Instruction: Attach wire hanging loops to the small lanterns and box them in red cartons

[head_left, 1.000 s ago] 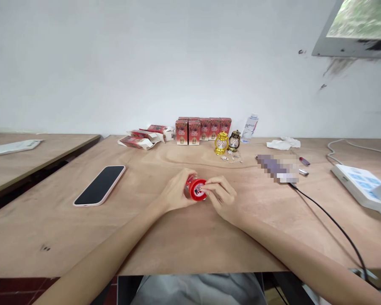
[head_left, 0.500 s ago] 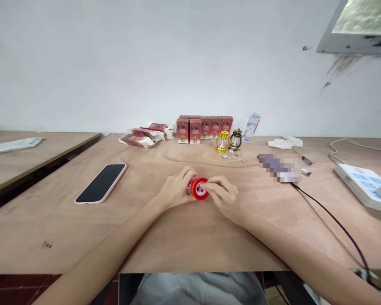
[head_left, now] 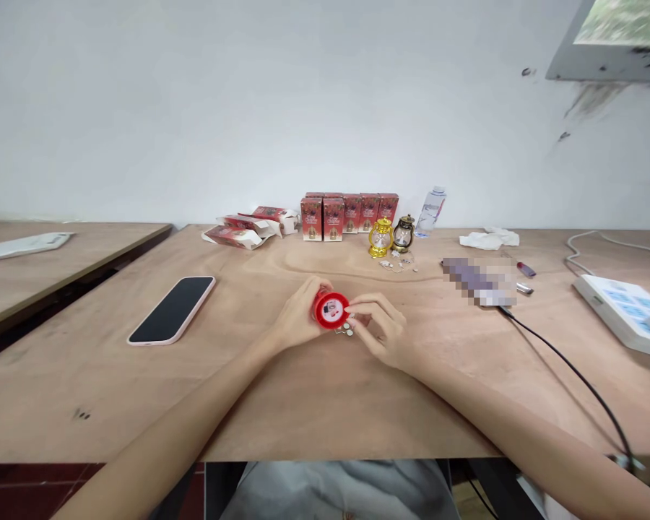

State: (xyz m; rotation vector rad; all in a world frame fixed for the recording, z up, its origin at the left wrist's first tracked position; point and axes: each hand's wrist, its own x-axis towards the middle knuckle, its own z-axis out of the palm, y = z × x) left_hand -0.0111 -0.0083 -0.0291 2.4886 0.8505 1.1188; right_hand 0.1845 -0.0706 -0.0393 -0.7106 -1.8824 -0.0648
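My left hand (head_left: 297, 315) is wrapped around a small red lantern (head_left: 321, 297), tipped so that its round underside faces me. Inside the red rim a whitish disc with dark and red parts shows. At the rim's right side are the bent fingers of my right hand (head_left: 382, 328), thumb and index close together on something too small to make out. Just below the rim, by the right fingertips, a thin strand with small white round pieces (head_left: 347, 329) is visible; what holds it is unclear.
Red printed boxes (head_left: 333, 219) stand by the wall, with opened boxes (head_left: 238, 236) to their left. Gold (head_left: 380, 238) and bronze (head_left: 403, 234) lanterns stand near a bottle (head_left: 431, 211). A pink-edged phone (head_left: 173, 310) lies left; a cabled, blurred-out device (head_left: 477, 280) and white power strip (head_left: 622, 310) lie right.
The lantern has turned its underside more squarely toward me and shifted slightly left and up. My right fingers have moved from inside the base to its rim, and the white round pieces now show.
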